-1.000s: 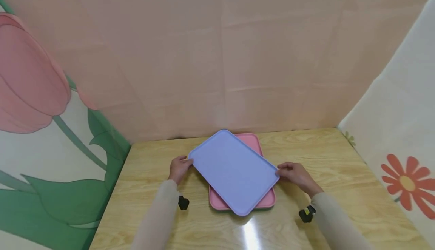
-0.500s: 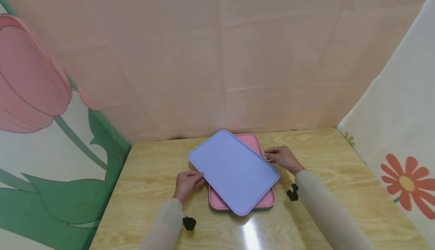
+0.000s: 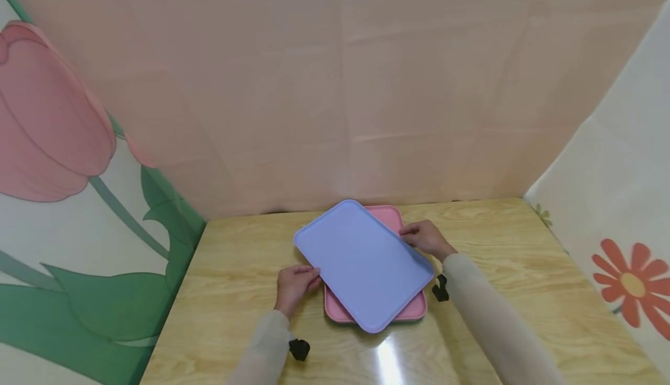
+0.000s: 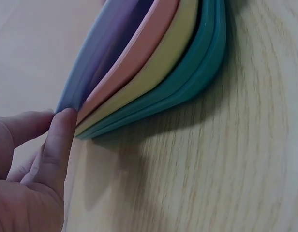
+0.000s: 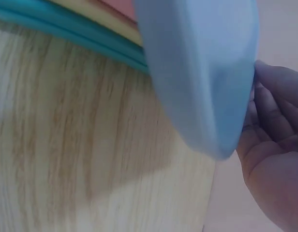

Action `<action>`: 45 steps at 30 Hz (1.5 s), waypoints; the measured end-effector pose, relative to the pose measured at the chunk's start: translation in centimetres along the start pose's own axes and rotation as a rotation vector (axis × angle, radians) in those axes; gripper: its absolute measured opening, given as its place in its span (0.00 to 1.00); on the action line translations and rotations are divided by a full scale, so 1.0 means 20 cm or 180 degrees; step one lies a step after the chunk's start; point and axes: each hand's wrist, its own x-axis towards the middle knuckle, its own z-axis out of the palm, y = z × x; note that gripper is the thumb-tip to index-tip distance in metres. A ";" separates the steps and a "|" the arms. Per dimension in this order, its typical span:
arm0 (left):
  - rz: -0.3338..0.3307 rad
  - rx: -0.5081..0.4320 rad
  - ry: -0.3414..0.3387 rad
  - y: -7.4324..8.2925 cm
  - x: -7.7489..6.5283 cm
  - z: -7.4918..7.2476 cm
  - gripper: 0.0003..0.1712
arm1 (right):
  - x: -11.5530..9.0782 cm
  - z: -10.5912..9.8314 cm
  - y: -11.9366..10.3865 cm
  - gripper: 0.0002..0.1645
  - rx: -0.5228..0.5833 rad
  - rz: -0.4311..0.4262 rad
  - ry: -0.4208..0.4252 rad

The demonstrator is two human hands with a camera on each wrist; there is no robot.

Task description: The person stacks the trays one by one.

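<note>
A light blue tray (image 3: 363, 266) lies askew on top of a pink tray (image 3: 388, 216), its corners jutting past the stack. Below the pink one, the left wrist view shows a yellow tray (image 4: 175, 53) and teal trays (image 4: 209, 53). My left hand (image 3: 295, 286) pinches the blue tray's left edge between thumb and finger. On the opposite long edge, toward the back, my right hand (image 3: 426, 239) holds the blue tray with its fingertips. In the right wrist view the blue tray's corner hides part of those fingers.
The stack stands on a wood-grain table (image 3: 235, 268) close to its back edge. Behind it hangs a plain pinkish-beige cloth (image 3: 340, 94). Printed panels flank the table, one with a tulip (image 3: 52, 117), the other with a red flower (image 3: 632, 285).
My right hand has slid from the blue tray's right corner back along its edge. My left hand has come forward along the left edge. The trays have stayed put.
</note>
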 end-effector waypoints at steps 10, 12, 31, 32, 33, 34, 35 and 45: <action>0.0184 0.0303 0.0072 0.02 0.04 0.05 0.12 | -0.11 -0.04 0.04 0.17 0.0224 0.0241 -0.0076; 0.0250 0.0390 0.0114 0.03 0.06 0.06 0.11 | -0.12 -0.04 0.05 0.18 0.0294 0.0238 -0.0088; 0.0682 0.1495 0.0225 0.12 0.19 0.12 0.12 | -0.34 0.07 0.10 0.18 0.0937 0.0315 0.0118; 0.0699 0.1484 0.0226 0.12 0.20 0.13 0.12 | -0.34 0.07 0.10 0.18 0.0914 0.0320 0.0152; 0.0716 0.1470 0.0226 0.12 0.20 0.13 0.12 | -0.35 0.08 0.11 0.18 0.0891 0.0345 0.0194; 0.0746 0.1472 0.0222 0.12 0.20 0.13 0.12 | -0.35 0.09 0.11 0.17 0.0882 0.0390 0.0242; 0.0768 0.1471 0.0218 0.12 0.20 0.13 0.12 | -0.35 0.10 0.11 0.17 0.0867 0.0410 0.0278; 0.0812 0.1361 0.0129 0.08 0.23 0.14 0.14 | -0.37 0.10 0.11 0.18 0.0947 0.0391 0.0381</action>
